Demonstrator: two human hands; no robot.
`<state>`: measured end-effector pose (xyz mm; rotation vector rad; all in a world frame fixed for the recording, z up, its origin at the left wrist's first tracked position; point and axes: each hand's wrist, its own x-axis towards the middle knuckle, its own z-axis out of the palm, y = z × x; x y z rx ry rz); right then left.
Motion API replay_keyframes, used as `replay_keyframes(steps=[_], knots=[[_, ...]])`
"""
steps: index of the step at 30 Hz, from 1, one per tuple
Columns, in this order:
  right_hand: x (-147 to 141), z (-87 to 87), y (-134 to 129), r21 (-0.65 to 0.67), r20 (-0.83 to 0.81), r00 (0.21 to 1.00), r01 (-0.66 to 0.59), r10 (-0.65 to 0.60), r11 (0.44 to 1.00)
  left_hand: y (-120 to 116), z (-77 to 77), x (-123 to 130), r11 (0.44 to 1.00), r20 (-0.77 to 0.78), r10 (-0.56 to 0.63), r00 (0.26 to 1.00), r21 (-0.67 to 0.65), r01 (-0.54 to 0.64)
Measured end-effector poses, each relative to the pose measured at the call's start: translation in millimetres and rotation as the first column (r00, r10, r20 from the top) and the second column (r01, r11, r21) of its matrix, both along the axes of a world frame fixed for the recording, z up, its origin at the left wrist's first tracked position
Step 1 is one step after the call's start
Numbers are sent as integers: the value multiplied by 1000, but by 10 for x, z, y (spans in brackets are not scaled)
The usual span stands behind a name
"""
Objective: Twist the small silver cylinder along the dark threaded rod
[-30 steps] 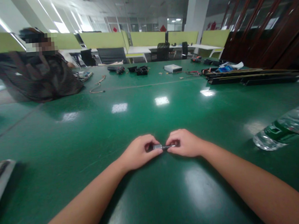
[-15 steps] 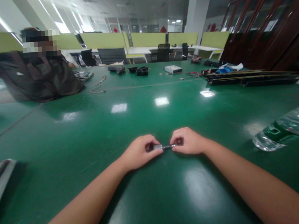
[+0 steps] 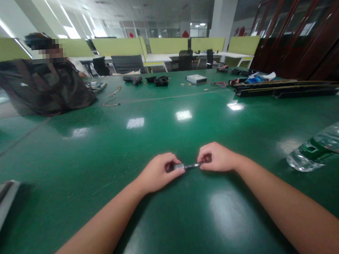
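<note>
A dark bag [image 3: 48, 93], clear bottle [image 3: 318, 145] and whitish box [image 3: 196, 79] rest on a green table [image 3: 158, 137].

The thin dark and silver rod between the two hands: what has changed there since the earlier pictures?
The bare right hand has moved to the right, away from the bare left hand, so more of the thin dark and silver rod shows between them. It still touches the rod's end. The left hand and the clear plastic bottle with a green label stayed in place.

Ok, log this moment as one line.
left hand: gripping slim silver-and-black rod; right hand: pinching rod's other end; clear plastic bottle with green label: right of both hands; surface: glossy green tabletop
</note>
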<state>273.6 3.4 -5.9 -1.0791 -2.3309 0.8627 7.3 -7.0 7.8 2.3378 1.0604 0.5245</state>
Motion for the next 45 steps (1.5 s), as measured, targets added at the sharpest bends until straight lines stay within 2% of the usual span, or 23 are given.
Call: replay_keyframes(steps=[5,11,26,38,45], knots=[[-294,-61,-94,161,-47,998,-36,44,986,8,-26,-14,1000,13,9,1000,-7,-9],[-341,-81,-106,97,-83,996,-8,16,995,21,-85,-41,997,-21,72,997,-31,-73],[-326,-32,-132,145,-42,999,-28,34,989,4,-20,-11,999,-37,31,999,-8,-31],[-308,-42,-121,189,-21,998,-49,53,981,14,-26,-18,1000,-42,19,999,6,-19],[-288,-23,-121,170,-24,999,-31,36,985,12,-22,-15,1000,-46,21,999,4,-20]])
